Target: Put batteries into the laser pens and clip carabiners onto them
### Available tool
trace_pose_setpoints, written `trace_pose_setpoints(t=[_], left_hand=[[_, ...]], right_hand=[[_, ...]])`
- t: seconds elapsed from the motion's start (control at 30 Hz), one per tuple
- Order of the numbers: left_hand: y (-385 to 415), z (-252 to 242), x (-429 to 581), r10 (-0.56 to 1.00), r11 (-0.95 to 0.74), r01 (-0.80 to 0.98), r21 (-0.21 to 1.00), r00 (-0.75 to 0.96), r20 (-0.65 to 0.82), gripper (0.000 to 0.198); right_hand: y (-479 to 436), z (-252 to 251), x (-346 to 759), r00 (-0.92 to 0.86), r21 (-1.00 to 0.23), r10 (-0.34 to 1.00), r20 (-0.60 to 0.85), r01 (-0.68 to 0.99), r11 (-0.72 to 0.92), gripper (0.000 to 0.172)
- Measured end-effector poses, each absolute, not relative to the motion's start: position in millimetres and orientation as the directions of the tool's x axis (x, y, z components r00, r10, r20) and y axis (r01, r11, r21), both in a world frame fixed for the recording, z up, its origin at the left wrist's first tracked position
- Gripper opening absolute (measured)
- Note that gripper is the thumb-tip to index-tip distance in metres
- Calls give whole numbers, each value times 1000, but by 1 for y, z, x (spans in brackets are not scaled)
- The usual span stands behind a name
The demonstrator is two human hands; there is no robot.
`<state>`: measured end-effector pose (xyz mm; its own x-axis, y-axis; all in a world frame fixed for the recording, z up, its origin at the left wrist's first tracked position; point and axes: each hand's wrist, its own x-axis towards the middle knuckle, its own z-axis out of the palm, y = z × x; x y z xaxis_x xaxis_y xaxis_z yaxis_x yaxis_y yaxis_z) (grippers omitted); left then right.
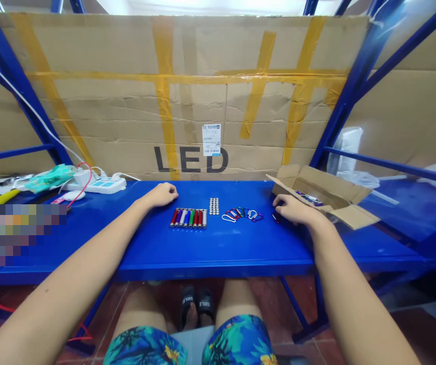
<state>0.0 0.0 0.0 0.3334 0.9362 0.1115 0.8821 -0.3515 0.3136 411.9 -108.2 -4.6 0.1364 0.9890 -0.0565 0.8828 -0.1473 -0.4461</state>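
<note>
My left hand [162, 195] lies palm down on the blue tabletop [218, 248], its fingers loosely curled and holding nothing. To its right stands a tight row of several small metal flashlights [188, 218] in red, purple, silver and green. Just beyond them sits a block of several small silver button cells [214, 206]. Several colored carabiner clips [241, 215] lie in a loose row further right. My right hand [296, 209] rests with its fingers spread beside a small red item [275, 218], next to an open cardboard box [324, 195].
A cardboard sheet printed LED [187, 101], crossed with yellow tape, stands behind the table between blue steel uprights [24, 91]. A white power strip [96, 185] with plugged-in cables and a red cable [84, 185] sit at the back left. A pixelated patch covers the left foreground.
</note>
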Motion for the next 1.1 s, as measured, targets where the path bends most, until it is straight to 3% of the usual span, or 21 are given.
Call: trace_pose_setpoints(t=[0.13, 0.4, 0.63, 0.87, 0.97, 1.1], left_hand=[[1, 0, 0, 936, -353, 881, 315, 334, 114, 17], [0, 2, 1, 927, -374, 871, 319, 356, 114, 18], [2, 0, 0, 928, -372, 872, 319, 353, 117, 19], [2, 0, 0, 929, -370, 871, 323, 347, 127, 17], [1, 0, 0, 928, -373, 874, 313, 349, 131, 17], [0, 0, 1, 930, -366, 888, 278, 340, 138, 18]], right_hand=[[-109, -2, 411, -68, -518, 998, -18, 854, 49, 14], [-114, 2, 417, -253, -590, 962, -104, 794, 145, 3], [-121, 5, 410, -277, -530, 953, -124, 830, 172, 7], [-126, 4, 396, -203, -414, 970, -132, 901, 132, 24], [-127, 4, 397, -168, -429, 978, -122, 898, 101, 20], [-127, 4, 401, -224, -538, 967, -118, 833, 127, 8]])
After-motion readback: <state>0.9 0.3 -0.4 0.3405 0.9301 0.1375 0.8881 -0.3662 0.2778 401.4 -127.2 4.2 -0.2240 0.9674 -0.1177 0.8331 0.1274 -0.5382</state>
